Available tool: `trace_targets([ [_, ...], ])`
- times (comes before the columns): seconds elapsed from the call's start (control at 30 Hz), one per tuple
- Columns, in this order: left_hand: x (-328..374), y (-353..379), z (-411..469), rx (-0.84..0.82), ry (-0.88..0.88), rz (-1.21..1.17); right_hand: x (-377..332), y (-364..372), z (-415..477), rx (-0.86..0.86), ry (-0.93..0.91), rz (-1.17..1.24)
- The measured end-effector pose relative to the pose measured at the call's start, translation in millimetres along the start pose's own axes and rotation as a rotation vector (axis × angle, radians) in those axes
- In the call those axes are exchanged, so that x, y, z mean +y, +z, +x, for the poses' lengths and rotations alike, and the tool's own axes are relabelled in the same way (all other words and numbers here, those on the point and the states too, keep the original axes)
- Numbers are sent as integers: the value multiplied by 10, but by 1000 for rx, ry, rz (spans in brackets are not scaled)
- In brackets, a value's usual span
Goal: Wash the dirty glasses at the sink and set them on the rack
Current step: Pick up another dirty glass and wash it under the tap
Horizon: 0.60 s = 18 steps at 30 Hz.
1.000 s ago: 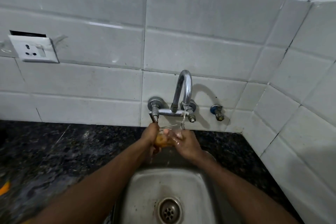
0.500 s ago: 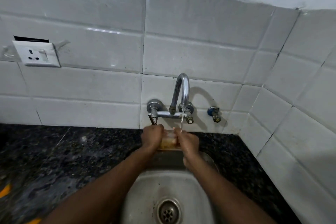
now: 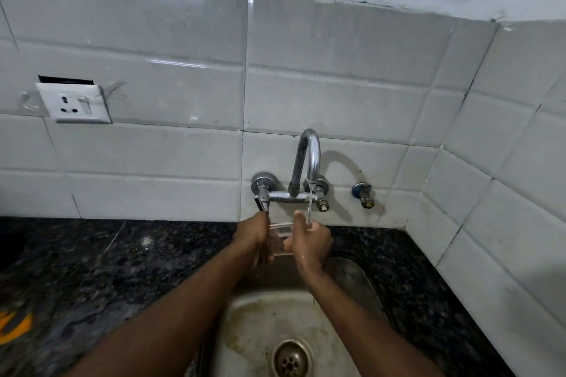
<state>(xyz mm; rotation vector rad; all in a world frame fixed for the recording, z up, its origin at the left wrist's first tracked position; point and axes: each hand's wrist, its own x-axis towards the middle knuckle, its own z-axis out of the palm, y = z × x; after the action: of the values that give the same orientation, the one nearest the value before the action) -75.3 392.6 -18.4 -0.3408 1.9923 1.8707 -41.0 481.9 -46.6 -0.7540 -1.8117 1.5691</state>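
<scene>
You're facing the tiled wall (image 3: 183, 70), and the dark stone counter (image 3: 122, 269) is spreading out to the left of your left hand (image 3: 252, 234) and behind both hands. The steel sink (image 3: 251, 315) is lying under your forearms, with its drain (image 3: 291, 360) nearest you. Just above your knuckles the tap (image 3: 309, 156) is running. Its thin stream (image 3: 310, 208) is dropping onto the fingers of your right hand (image 3: 311, 242), beside the rim and not clearly into it.

Both hands are grasping the glass (image 3: 280, 237): the left is wrapping its left side, the right is closing on its right side with the thumb across the front. The glass is sitting between your palms, roughly upright, over the sink's far end.

Here's the change — half a second ago an orange-brown tint was showing between your hands, and now the glass is reading clear. The rinse seems to be working, so this one looks nearly ready to set down — though no rack is showing anywhere in view.
</scene>
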Motion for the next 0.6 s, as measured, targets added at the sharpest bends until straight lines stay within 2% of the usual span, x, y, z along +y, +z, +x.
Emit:
trace_targets([
  [0.03, 12, -8, 4, -48, -35, -55, 1, -6, 17, 7, -59, -35],
  [0.07, 4, 2, 1, -56, 7, -83, -12, -23, 34, 7, -88, -42],
  [0.1, -38, 23, 28, 0, 139, -76, -43, -39, 54, -6, -79, -16],
  [0.17, -146, 36, 18, 175, 576, 70, -134, -67, 73, -106, 69, 153],
  [0.2, -192, 47, -13, 232, 742, 141, -199, -86, 63, -159, 141, 210],
  [0.23, -210, 51, -11, 263, 781, 168, -216, -81, 61, -192, 146, 208],
  [0.27, -216, 31, 56, 246, 709, 128, -216, -69, 46, -206, 78, 143],
  [0.3, -188, 17, 89, 161, 505, 33, -212, -67, 35, -202, -50, 23],
  [0.37, -114, -20, 69, -129, 37, -100, -184, -78, 18, -193, -281, -232],
  [0.4, -78, -24, 39, -206, -58, -119, -168, -93, 9, -202, -319, -258],
  [0.43, -65, -16, 31, -204, -50, -128, -183, -108, -11, -208, -300, -210],
  [0.47, -75, 5, 32, -116, 74, -105, -211, -112, -22, -187, -218, -122],
  [0.53, -142, 21, 30, 149, 573, 100, -284, -98, -9, -140, 63, 53],
  [0.57, -168, 32, 13, 196, 727, 195, -305, -91, 2, -125, 166, 92],
  [0.6, -174, 43, 17, 208, 738, 246, -299, -92, 0, -128, 185, 65],
])
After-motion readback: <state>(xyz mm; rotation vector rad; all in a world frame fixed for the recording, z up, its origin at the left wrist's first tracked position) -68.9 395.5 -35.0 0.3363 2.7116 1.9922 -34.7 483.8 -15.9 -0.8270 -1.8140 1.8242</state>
